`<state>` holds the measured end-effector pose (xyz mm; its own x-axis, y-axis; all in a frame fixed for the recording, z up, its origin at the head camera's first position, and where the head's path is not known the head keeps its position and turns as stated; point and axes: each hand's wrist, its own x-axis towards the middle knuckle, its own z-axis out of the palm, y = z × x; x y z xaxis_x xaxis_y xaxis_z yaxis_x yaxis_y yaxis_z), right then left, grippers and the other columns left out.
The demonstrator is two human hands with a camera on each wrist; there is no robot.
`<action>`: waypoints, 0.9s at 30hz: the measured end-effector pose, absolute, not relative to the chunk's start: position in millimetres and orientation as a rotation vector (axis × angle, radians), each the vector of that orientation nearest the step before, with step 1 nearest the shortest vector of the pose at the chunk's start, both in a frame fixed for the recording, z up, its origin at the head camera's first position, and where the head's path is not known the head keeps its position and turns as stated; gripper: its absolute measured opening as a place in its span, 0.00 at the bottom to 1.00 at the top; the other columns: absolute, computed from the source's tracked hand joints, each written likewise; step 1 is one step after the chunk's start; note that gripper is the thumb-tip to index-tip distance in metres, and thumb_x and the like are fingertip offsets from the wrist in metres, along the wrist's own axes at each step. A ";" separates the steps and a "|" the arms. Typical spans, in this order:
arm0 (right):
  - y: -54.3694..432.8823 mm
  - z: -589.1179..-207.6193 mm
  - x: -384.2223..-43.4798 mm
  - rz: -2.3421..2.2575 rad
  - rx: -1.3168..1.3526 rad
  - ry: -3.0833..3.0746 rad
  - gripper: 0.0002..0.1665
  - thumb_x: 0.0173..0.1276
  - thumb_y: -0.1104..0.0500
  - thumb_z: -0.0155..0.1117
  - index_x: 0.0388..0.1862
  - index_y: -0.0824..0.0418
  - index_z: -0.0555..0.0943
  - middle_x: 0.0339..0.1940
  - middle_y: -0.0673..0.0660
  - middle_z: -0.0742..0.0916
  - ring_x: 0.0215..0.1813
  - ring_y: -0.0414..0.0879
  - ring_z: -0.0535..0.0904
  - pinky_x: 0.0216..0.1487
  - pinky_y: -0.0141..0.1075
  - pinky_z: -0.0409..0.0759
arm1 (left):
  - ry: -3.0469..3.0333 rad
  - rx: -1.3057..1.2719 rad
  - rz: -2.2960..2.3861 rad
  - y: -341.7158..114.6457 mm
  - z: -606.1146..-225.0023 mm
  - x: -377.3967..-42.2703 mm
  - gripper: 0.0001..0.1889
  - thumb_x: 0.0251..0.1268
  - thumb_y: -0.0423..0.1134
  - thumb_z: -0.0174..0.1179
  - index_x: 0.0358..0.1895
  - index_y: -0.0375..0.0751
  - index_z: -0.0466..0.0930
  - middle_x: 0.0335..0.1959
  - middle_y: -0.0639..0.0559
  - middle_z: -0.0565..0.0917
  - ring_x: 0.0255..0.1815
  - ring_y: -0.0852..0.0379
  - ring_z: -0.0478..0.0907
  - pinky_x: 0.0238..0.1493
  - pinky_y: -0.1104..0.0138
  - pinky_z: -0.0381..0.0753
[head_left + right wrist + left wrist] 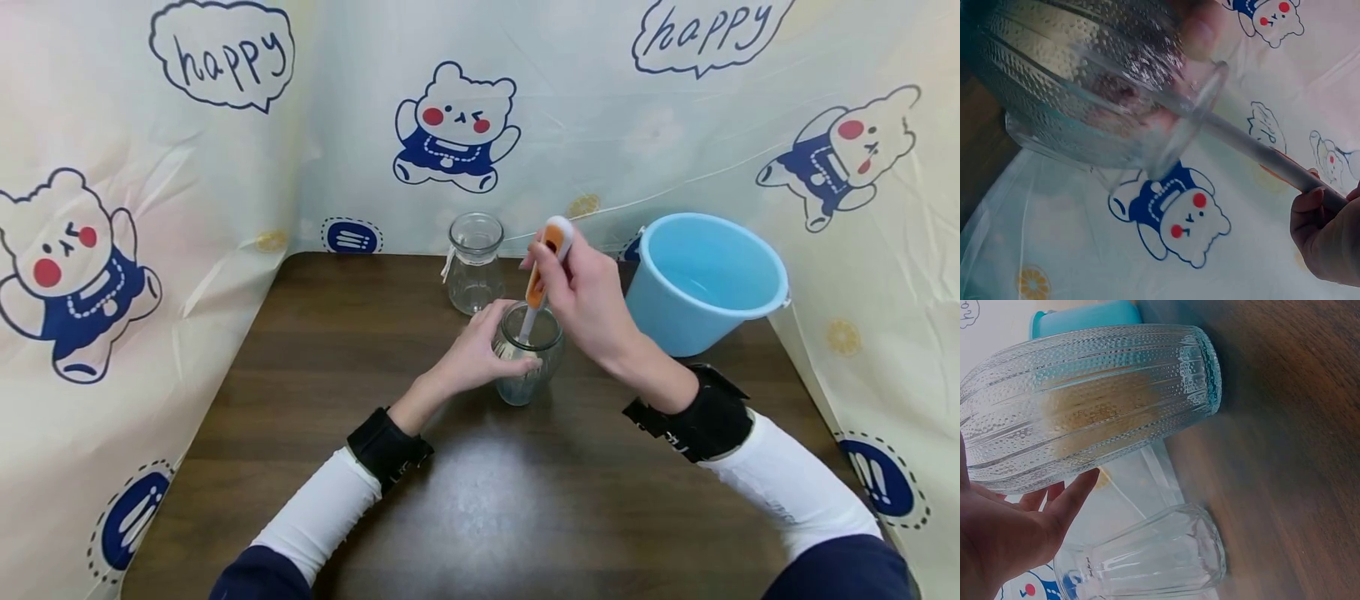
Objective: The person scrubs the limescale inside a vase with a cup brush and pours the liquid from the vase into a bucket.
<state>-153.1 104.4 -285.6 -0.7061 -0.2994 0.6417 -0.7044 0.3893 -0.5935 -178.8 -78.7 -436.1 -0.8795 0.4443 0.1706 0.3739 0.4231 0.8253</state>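
Note:
My left hand [476, 354] is round the side of a ribbed, dimpled glass jar [516, 393], thumb at the front just below the rim. The jar stands upright on the table. From above, my right hand [592, 296] grips the orange-and-white handle [536, 287] of a bottle brush. Its grey shaft [1241, 140] runs down through the jar's mouth. Inside, blurred by the glass, shows the pale tan brush head [1100, 409].
A second, clear glass jar [477, 285] with string at its neck stands just behind. At the back right is a light blue bucket [663, 312]. The brown table [480, 517] meets a patterned curtain [337, 158] at the back and sides.

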 end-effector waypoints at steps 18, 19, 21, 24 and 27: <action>123.6 -286.3 -152.9 1.042 0.932 -2.166 0.07 0.80 0.66 0.58 0.48 0.71 0.77 0.37 0.58 0.88 0.34 0.46 0.86 0.40 0.35 0.86 | 2.593 0.767 1.448 -76.2 -435.2 -177.7 0.43 0.53 0.55 0.77 0.71 0.48 0.67 0.64 0.49 0.75 0.67 0.50 0.68 0.64 0.49 0.73; 125.0 -283.1 -152.0 1.043 0.935 -2.159 0.07 0.79 0.66 0.58 0.47 0.71 0.77 0.37 0.58 0.88 0.34 0.46 0.86 0.39 0.34 0.86 | 2.596 0.766 1.440 -75.9 -435.0 -177.3 0.43 0.53 0.55 0.77 0.71 0.49 0.67 0.65 0.49 0.75 0.67 0.50 0.68 0.64 0.49 0.73; 127.8 -270.2 -149.0 1.029 0.945 -2.128 0.06 0.79 0.67 0.59 0.47 0.72 0.77 0.36 0.59 0.88 0.34 0.46 0.87 0.39 0.30 0.85 | 2.592 0.764 1.441 -75.5 -434.2 -176.5 0.43 0.53 0.55 0.77 0.71 0.49 0.68 0.65 0.48 0.75 0.68 0.48 0.68 0.65 0.49 0.73; 130.4 -249.4 -145.8 0.992 0.938 -2.095 0.08 0.79 0.65 0.59 0.47 0.72 0.76 0.36 0.59 0.88 0.33 0.45 0.86 0.39 0.27 0.83 | 2.590 0.761 1.460 -74.7 -433.0 -176.0 0.42 0.53 0.54 0.77 0.71 0.49 0.68 0.65 0.49 0.75 0.68 0.48 0.69 0.66 0.50 0.72; 131.1 -244.8 -147.4 0.952 0.937 -2.120 0.09 0.80 0.63 0.59 0.48 0.72 0.77 0.35 0.58 0.87 0.33 0.45 0.86 0.39 0.29 0.83 | 2.583 0.758 1.490 -74.0 -431.8 -175.7 0.42 0.53 0.52 0.78 0.71 0.47 0.68 0.64 0.49 0.75 0.67 0.49 0.69 0.67 0.50 0.72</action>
